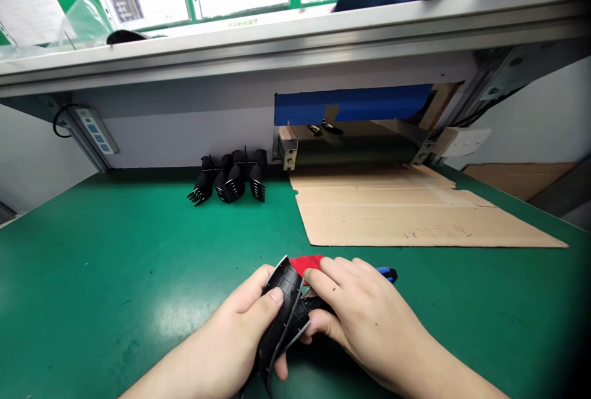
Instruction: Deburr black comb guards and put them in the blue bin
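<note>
My left hand (pixel 247 319) is wrapped round a black moulded plastic part (pixel 281 300), thumb on top. The part is curved, with a grid pattern and pale edges. My right hand (pixel 360 306) is closed right beside it, fingers bent against its right side. From behind that hand sticks out the blue-and-black handle end (pixel 388 274) of a hand tool. A small metal piece (pixel 308 293) shows under the fingers, probably the tool's tip. A red flat piece (pixel 305 263) with dark print lies at the fingertips, partly covered. The tool's kind is hidden.
Several black comb-like plastic parts (pixel 235 174) lie at the back of the green table (pixel 161 251). A cardboard sheet (pixel 397 214) lies at the right, before an opening with a blue flap (pixel 353 105). A power strip (pixel 96 131) is fixed at left, under a metal-edged shelf (pixel 258 42).
</note>
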A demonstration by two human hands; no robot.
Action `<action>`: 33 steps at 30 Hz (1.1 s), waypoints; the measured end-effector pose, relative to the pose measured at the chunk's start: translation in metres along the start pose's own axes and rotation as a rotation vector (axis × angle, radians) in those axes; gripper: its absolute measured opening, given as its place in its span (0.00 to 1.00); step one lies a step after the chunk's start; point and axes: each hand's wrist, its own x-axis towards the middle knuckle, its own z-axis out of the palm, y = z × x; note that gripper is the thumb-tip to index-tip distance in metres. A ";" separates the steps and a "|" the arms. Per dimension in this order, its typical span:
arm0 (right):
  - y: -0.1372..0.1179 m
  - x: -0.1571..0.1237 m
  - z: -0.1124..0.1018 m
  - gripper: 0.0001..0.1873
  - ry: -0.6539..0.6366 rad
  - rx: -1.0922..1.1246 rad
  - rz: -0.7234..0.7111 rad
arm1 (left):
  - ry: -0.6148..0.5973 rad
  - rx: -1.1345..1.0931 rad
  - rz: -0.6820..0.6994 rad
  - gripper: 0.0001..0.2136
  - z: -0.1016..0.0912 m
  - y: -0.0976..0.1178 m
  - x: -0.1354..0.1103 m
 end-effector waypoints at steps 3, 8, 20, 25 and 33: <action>-0.001 0.000 -0.002 0.39 0.026 -0.106 -0.009 | 0.033 -0.040 0.008 0.15 0.000 -0.001 0.002; -0.007 0.000 -0.003 0.39 0.017 -0.143 -0.019 | 0.092 -0.043 0.011 0.14 0.005 0.000 0.001; 0.000 -0.001 -0.009 0.37 -0.315 0.685 0.052 | 0.076 -0.003 0.063 0.16 0.009 -0.001 0.000; 0.004 0.000 -0.016 0.35 -0.194 1.000 0.134 | 0.096 -0.063 0.115 0.15 0.010 0.002 -0.002; -0.011 -0.001 -0.006 0.38 0.085 0.536 0.130 | 0.074 -0.179 0.164 0.16 0.013 0.001 -0.001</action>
